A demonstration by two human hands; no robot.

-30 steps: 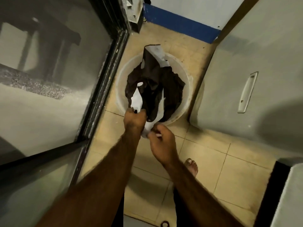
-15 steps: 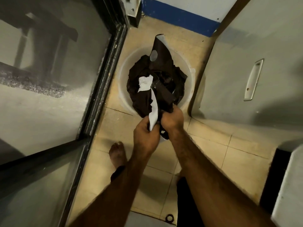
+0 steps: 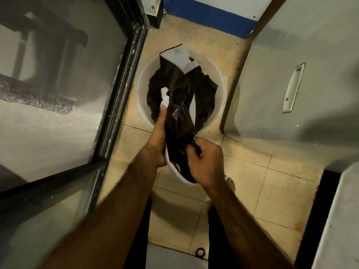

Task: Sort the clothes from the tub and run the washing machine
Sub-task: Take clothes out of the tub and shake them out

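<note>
**Dark garment held over the tub**

The garment [image 3: 180, 105] is dark brown, crumpled and white-lined. It trails from both hands into the white tub [image 3: 142, 90] on the floor. The right hand [image 3: 206, 164] has its grip clamped on the bunched end. The left hand [image 3: 157, 144] lies along the cloth, and I cannot tell its grip.

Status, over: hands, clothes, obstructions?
Left hand and right hand grip dark garment. It trails into white tub. Nothing in the way.

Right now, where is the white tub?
In the head view the white tub sits on the tiled floor at upper centre, between the dark door frame on the left and the grey panel on the right, with dark clothes inside.
</note>
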